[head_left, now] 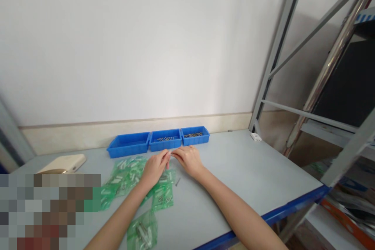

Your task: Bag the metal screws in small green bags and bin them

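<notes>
My left hand [156, 167] and my right hand [189, 159] meet above the table, just in front of the blue bins. The fingers of both are pinched close together, tip to tip, around something too small to make out. Below and left of them lies a spread of green plastic bags [123, 179] with white and metal pieces inside. One green bag [163, 197] rests in front of my left hand, and another bag [143, 231] is nearer the table's front. A loose screw [177, 182] lies on the tabletop under my right wrist.
Three blue bins stand along the wall: a left bin [129, 150], a middle bin [165, 145] with some screws, and a right bin [195, 140] with more. A cream-coloured box-like object [67, 163] sits at left, a white block [256, 137] at right. Metal uprights [272, 62] frame the right side.
</notes>
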